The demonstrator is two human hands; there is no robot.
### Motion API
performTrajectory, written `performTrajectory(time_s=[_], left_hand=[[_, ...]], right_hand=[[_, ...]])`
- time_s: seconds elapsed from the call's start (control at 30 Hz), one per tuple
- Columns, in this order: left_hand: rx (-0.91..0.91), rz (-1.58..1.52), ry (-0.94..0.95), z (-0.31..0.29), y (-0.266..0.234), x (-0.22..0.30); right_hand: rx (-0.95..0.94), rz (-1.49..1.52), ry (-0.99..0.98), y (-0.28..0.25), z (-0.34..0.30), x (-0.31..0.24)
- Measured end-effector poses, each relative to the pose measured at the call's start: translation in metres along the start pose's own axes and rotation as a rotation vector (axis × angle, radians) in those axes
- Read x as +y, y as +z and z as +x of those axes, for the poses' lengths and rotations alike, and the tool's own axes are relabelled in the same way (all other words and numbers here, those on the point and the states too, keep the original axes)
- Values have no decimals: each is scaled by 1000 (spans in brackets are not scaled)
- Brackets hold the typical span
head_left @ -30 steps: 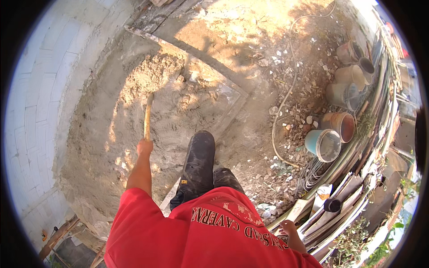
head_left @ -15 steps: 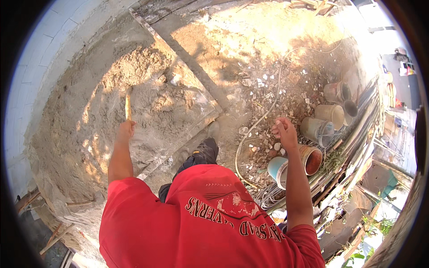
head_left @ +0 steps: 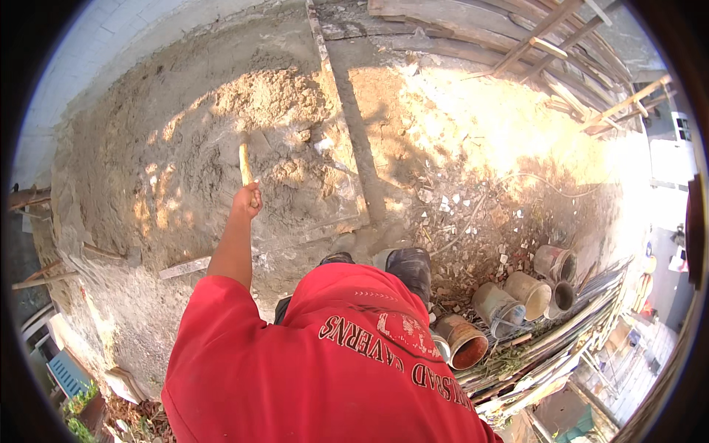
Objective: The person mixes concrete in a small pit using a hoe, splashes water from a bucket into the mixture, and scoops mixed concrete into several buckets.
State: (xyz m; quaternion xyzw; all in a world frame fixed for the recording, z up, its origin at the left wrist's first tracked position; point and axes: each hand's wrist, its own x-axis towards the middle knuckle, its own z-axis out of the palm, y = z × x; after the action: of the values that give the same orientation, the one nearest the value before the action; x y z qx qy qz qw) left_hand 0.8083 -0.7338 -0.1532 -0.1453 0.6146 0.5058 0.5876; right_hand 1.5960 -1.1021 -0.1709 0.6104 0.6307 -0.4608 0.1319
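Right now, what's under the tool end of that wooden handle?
Loose sand pile on a flat board. The left hand grips the wooden handle; its head is buried, unseen.

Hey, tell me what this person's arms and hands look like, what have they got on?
Only the left arm shows. The left hand is bare, with no glove, watch or ring that can be made out. The forearm is bare too, up to the short sleeve of a red T-shirt with pale lettering on the chest. The right hand is out of view.
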Motion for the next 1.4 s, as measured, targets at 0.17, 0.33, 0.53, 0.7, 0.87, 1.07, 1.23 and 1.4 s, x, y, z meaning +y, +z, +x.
performTrajectory(time_s=[0.17,0.33,0.53,0.7,0.87,1.07,1.23,1.4], left_hand=[[204,-81,24,23,39,-1],[549,279,149,38,82,6],[640,688,207,73,138,-29],[868,873,219,51,74,-25],[788,670,-1,57,154,-26],[817,764,177,60,131,-18],[913,880,153,58,162,-18],[972,1117,394,48,110,-35]], right_hand=[[127,153,-228,-243,152,-61],[189,184,-24,-403,262,38],[-235,-233,-139,-575,346,136],[-306,193,436,-577,428,-10],[-240,18,101,-639,521,-99],[-332,308,27,-631,573,-222],[-400,155,57,-627,574,-227],[-455,-116,-165,-628,598,-195]])
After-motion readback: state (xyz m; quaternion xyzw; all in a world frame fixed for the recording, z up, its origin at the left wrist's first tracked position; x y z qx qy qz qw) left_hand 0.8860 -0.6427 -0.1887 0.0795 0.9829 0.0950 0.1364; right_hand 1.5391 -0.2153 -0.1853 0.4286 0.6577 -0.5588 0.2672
